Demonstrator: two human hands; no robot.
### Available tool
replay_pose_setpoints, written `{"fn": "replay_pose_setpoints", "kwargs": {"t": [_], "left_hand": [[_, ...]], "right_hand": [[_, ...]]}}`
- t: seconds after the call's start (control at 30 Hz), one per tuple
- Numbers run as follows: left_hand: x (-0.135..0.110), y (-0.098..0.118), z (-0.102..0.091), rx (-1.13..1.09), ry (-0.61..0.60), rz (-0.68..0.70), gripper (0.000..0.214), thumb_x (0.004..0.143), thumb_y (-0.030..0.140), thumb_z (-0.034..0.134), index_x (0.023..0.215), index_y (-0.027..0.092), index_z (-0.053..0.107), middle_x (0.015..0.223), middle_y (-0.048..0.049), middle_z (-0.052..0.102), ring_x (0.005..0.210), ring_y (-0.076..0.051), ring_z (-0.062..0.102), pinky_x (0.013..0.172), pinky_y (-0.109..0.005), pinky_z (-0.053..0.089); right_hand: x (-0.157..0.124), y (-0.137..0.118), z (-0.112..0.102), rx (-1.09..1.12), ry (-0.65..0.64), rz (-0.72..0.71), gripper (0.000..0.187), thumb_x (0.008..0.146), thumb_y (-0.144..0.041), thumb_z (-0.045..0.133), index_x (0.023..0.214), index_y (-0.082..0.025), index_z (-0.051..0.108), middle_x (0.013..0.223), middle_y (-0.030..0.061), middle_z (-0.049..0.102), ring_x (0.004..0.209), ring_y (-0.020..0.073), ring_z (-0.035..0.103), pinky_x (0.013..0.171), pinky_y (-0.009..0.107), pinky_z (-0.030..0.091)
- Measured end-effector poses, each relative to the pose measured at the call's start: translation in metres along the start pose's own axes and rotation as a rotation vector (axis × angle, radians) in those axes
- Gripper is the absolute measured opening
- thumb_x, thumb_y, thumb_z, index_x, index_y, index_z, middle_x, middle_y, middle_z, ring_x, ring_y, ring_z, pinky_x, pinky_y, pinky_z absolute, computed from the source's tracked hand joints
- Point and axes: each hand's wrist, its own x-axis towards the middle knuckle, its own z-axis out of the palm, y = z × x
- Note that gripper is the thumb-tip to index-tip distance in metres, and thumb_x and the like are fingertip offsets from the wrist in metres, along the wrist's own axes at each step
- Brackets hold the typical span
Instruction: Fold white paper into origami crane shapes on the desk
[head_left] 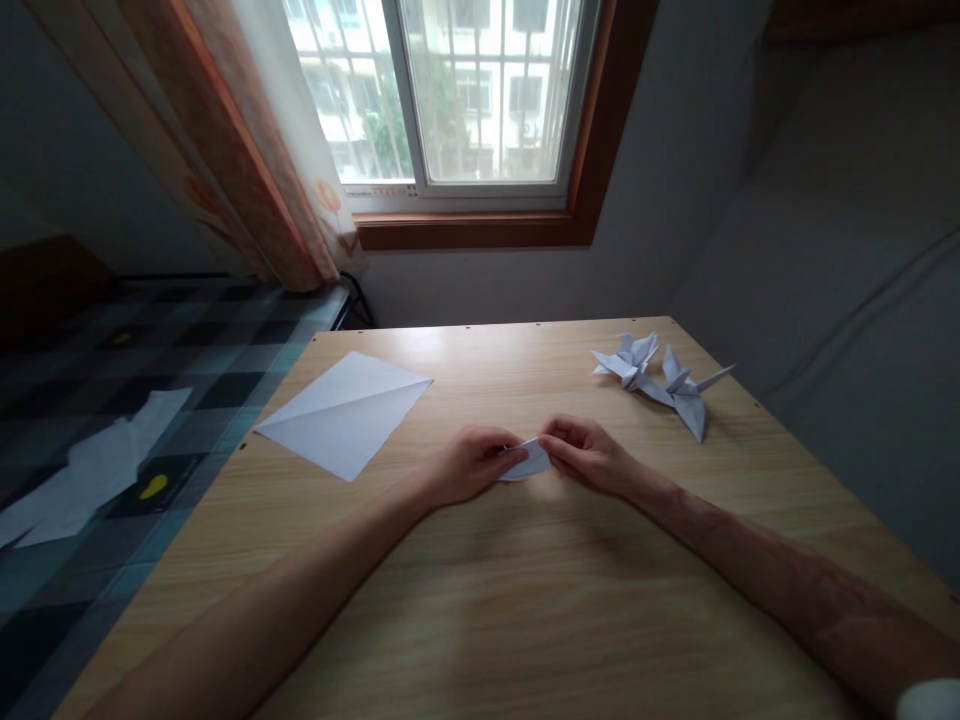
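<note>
- White folded paper (534, 460), small and held between both hands, over the middle of the wooden tabletop (540, 610); contact with the wood impossible to tell.
- At nine o'clock from the folded paper, left hand (480, 465): nearly closed, fingers curled behind, thumb pressed over the near face, left end gripped.
- At three o'clock, right hand (585, 452): nearly closed too, with the upper right corner pinched between thumb and forefinger, other fingers curled in.
- Between nine and ten o'clock, well apart from the left hand, flat white sheet (345, 430), turned like a diamond and creased corner to corner, near the tabletop's left edge.
- Toward half past one, folded paper crane (628, 362); at two o'clock, just beside it, second crane (686, 392), both beyond the right hand.
- At nine o'clock, farther out, white paper pieces (97, 465) on a dark checked bed cover (247, 330).
- Toward eleven o'clock, orange curtain (247, 150); near twelve, bright window (487, 90) with a brown wooden frame (472, 232).
</note>
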Motion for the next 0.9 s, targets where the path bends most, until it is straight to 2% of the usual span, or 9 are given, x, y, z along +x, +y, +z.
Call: {"fn": "replay_pose_setpoints", "kwargs": {"t": [0.2,0.27,0.4,0.5,0.57,0.63,0.73,0.9], "left_hand": [[0.001,0.0,0.0,0.045,-0.019,0.014,0.048,0.106,0.051,0.06,0.078,0.014,0.072,0.067,0.0024,0.053,0.064,-0.011,0.042,0.058,-0.023,0.033],[0.0016,0.0015,0.001,0.042,0.001,0.01,0.047,0.105,0.052,0.061,0.081,0.014,0.075,0.068,0.0012,0.058,0.065,-0.011,0.047,0.059,-0.023,0.036],[0.0032,0.0032,0.0016,-0.067,0.164,-0.048,0.039,0.101,0.052,0.07,0.102,0.015,0.081,0.088,-0.0043,0.076,0.073,-0.014,0.063,0.065,-0.023,0.047],[0.0042,0.0002,0.0008,-0.15,0.298,-0.15,0.043,0.094,0.056,0.078,0.101,0.014,0.079,0.075,-0.0024,0.074,0.061,-0.013,0.06,0.055,-0.022,0.043],[0.0044,-0.0021,0.0008,-0.201,0.333,-0.196,0.045,0.091,0.058,0.08,0.098,0.014,0.079,0.07,-0.0021,0.073,0.054,-0.012,0.059,0.05,-0.021,0.042],[0.0041,-0.003,0.0012,-0.248,0.335,-0.206,0.046,0.091,0.059,0.081,0.097,0.013,0.078,0.073,-0.0041,0.076,0.053,-0.012,0.061,0.049,-0.021,0.044],[0.0032,-0.0009,0.0017,-0.296,0.324,-0.198,0.047,0.092,0.059,0.08,0.097,0.013,0.076,0.071,-0.004,0.075,0.049,-0.01,0.059,0.047,-0.02,0.042],[0.0018,0.0043,0.0001,-0.312,0.256,-0.183,0.045,0.093,0.057,0.08,0.094,0.012,0.074,0.066,-0.0021,0.071,0.047,-0.008,0.055,0.046,-0.019,0.039]], "right_hand": [[0.0017,0.0035,-0.0012,0.039,-0.021,0.03,0.042,0.098,-0.059,0.076,0.094,-0.018,0.066,0.063,-0.0044,0.059,0.052,0.0089,0.044,0.047,0.022,0.027],[0.0025,0.0036,-0.0001,0.025,0.003,0.034,0.044,0.094,-0.06,0.08,0.093,-0.018,0.065,0.064,-0.0044,0.06,0.052,0.0088,0.045,0.047,0.022,0.027],[0.0041,0.002,0.0013,0.011,0.106,-0.011,0.044,0.092,-0.059,0.082,0.09,-0.02,0.063,0.063,-0.0035,0.063,0.05,0.0095,0.047,0.047,0.022,0.029],[0.0051,0.0013,0.0012,0.015,0.194,-0.051,0.042,0.094,-0.057,0.081,0.089,-0.02,0.062,0.064,-0.0012,0.068,0.052,0.011,0.051,0.049,0.023,0.033],[0.0054,0.0026,0.0005,0.043,0.238,-0.065,0.04,0.094,-0.055,0.082,0.089,-0.02,0.062,0.064,-0.0005,0.069,0.054,0.012,0.054,0.051,0.024,0.036],[0.0056,0.005,-0.0008,0.08,0.241,-0.061,0.04,0.093,-0.054,0.083,0.089,-0.021,0.062,0.064,-0.0005,0.07,0.052,0.0122,0.054,0.051,0.024,0.035],[0.0057,0.0077,-0.0037,0.132,0.18,-0.04,0.038,0.093,-0.052,0.084,0.091,-0.021,0.061,0.064,-0.0012,0.07,0.049,0.0119,0.052,0.048,0.024,0.033],[0.0047,0.0056,-0.0055,0.216,0.114,-0.027,0.039,0.098,-0.058,0.076,0.099,-0.02,0.066,0.062,-0.0022,0.067,0.051,0.0133,0.055,0.051,0.025,0.039]]}}
